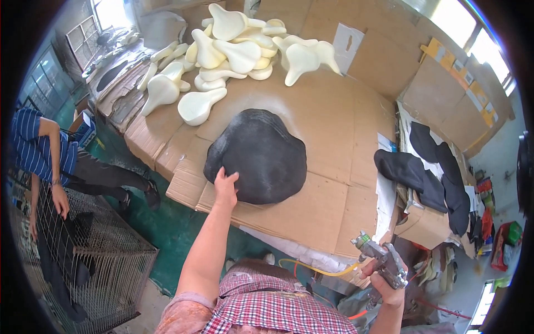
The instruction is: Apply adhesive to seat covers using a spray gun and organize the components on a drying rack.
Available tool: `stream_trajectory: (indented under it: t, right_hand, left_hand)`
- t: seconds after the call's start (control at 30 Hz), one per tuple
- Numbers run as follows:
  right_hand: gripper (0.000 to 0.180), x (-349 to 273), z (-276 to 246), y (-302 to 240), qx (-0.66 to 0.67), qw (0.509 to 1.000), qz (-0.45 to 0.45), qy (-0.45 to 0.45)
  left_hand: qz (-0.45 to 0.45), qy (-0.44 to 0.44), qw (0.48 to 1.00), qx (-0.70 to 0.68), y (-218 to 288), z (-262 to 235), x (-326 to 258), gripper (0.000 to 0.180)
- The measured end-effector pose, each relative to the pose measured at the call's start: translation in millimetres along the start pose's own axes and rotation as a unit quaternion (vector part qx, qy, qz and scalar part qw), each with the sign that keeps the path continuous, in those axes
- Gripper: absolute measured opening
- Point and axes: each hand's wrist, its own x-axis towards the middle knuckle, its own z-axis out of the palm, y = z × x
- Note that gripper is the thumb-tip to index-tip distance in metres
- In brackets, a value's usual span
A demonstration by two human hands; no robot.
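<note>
A large rounded black piece (258, 161), with a wavy outline and what looks like layered material along its upper right edge, lies on the cardboard-covered table (328, 161). My left hand (225, 186) rests on its near left edge, thumb and forefinger apart on the dark surface; the other fingers are partly hidden. At the table's near right corner, my right hand (385, 286) is wrapped round the grip of a metal spray gun (384, 260). A yellow hose (322, 273) runs close by the gun. Pale overspray marks the cardboard beyond the black piece.
Cream foam bicycle saddle pads (239, 55) are heaped at the table's far left. Black cut pieces (400, 170) lie on a side bench at right. Cardboard sheets (384, 50) stand behind. At left, another person (50, 145) leans over a wire cage (111, 267).
</note>
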Motion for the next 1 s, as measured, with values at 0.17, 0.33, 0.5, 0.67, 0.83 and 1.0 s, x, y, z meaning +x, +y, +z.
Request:
stream_trajectory:
  t: [0.17, 0.33, 0.5, 0.67, 0.83, 1.0]
  right_hand:
    - [0.061, -9.8, 2.0, -8.4, 0.005, 1.000, 0.005, 0.001]
    - [0.061, -19.1, -3.7, -9.5, -0.012, 0.994, 0.090, -0.062]
    - [0.060, -24.5, 4.5, -13.5, -0.002, 1.000, 0.023, 0.020]
    - [0.059, -36.1, -9.9, -16.6, -0.059, 0.996, 0.056, 0.034]
    - [0.058, -29.5, 7.1, -8.3, -0.004, 0.990, 0.116, -0.083]
    - [0.062, 4.6, 31.8, -4.6, 0.025, 1.000, 0.008, -0.017]
  left_hand:
    - [0.115, -0.172, 0.926, -0.316, 86.1, -17.2, -19.0, 0.043]
    - [0.167, -0.197, 0.890, -0.376, 165.6, -102.0, -26.9, 0.026]
    - [0.244, -0.095, 0.891, -0.371, 202.5, -193.1, -24.0, 0.029]
    - [0.330, 0.012, 0.866, -0.376, 219.6, -214.1, -43.9, 0.053]
    - [0.316, 0.081, 0.854, -0.405, 217.7, -222.6, -43.6, 0.047]
    - [0.327, 0.100, 0.843, -0.416, 196.7, -251.1, -12.0, 0.039]
